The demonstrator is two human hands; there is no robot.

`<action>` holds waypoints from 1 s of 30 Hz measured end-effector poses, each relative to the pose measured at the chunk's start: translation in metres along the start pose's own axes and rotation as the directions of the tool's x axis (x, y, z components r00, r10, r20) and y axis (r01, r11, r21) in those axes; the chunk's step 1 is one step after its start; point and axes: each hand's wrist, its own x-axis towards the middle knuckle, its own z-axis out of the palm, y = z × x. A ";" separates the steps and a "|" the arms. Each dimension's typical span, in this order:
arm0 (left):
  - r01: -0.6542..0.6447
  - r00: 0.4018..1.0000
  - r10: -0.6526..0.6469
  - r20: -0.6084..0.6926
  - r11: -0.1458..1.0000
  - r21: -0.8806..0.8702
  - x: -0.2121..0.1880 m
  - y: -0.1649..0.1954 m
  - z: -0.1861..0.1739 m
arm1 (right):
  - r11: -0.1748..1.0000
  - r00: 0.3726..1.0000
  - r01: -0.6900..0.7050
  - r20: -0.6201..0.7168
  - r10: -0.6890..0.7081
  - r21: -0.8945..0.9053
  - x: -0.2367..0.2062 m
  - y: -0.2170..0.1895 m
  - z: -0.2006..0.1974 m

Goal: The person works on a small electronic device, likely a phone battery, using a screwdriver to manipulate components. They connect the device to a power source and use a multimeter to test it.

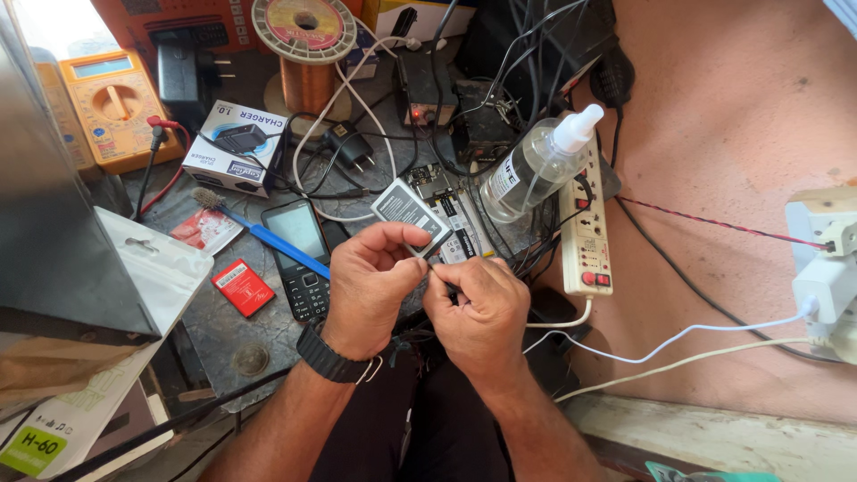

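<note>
We grip a flat phone battery [411, 214] in our left hand [373, 281], above the cluttered bench; our right hand [480, 308] pinches something too small to tell. Beside them lies a spray bottle [536, 165] (clear liquid inside).

White charger box [234, 147] left of centre; small red packet [243, 286] below it; multimeter's grey screen [103, 66], perhaps blank, top left.
</note>
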 end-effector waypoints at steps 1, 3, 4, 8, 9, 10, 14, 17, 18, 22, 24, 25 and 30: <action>0.000 1.000 0.000 -0.004 1.000 -0.012 0.000 0.000 0.000 | 1.000 1.000 -0.001 0.000 0.001 0.009 0.000 0.000 0.000; 0.001 1.000 -0.001 -0.013 0.999 -0.037 0.000 0.001 0.001 | 1.000 1.000 -0.010 0.011 0.010 0.018 -0.001 0.000 0.000; 0.000 1.000 0.000 -0.007 0.998 -0.056 0.000 0.002 0.002 | 1.000 1.000 -0.014 0.017 0.014 0.022 -0.001 0.000 0.000; 0.036 0.999 -0.037 -0.019 0.996 -0.082 0.000 0.004 0.001 | 0.960 0.969 -0.233 0.118 0.216 0.156 -0.005 -0.002 -0.001; 0.055 0.998 -0.058 -0.032 0.996 -0.077 0.000 0.003 0.001 | 0.943 0.960 -0.267 0.144 0.242 0.197 -0.006 -0.001 0.000; 0.032 0.999 -0.034 -0.026 0.997 -0.072 0.001 0.003 0.000 | 0.924 0.949 -0.301 0.170 0.265 0.236 -0.006 0.000 -0.001; -0.015 1.000 0.015 -0.021 0.999 -0.031 0.000 0.000 -0.002 | 0.888 0.932 -0.319 0.281 0.230 0.332 -0.011 0.004 -0.006; -0.022 0.999 0.021 -0.026 0.999 -0.030 0.000 -0.001 -0.003 | 0.810 0.904 -0.375 0.370 0.212 0.452 -0.016 0.011 -0.010; -0.024 0.999 0.023 -0.027 0.999 -0.036 0.000 0.000 -0.003 | 0.715 0.885 -0.424 0.421 0.198 0.556 -0.019 0.013 -0.014; 0.012 1.000 -0.014 -0.028 0.997 -0.074 0.001 0.003 -0.004 | 0.414 0.861 -0.482 0.505 0.060 0.773 -0.026 0.029 -0.019; 0.006 1.000 -0.008 -0.016 0.994 -0.109 0.001 0.003 -0.003 | 0.452 0.870 -0.457 0.490 0.049 0.766 -0.030 0.038 -0.020; -0.002 1.000 0.000 -0.025 0.994 -0.106 0.000 0.003 -0.003 | 0.471 0.875 -0.444 0.483 0.044 0.762 -0.032 0.042 -0.019; -0.014 0.999 0.009 -0.041 0.994 -0.108 0.002 0.003 -0.002 | 0.626 0.891 -0.432 0.415 0.184 0.649 -0.038 0.059 -0.019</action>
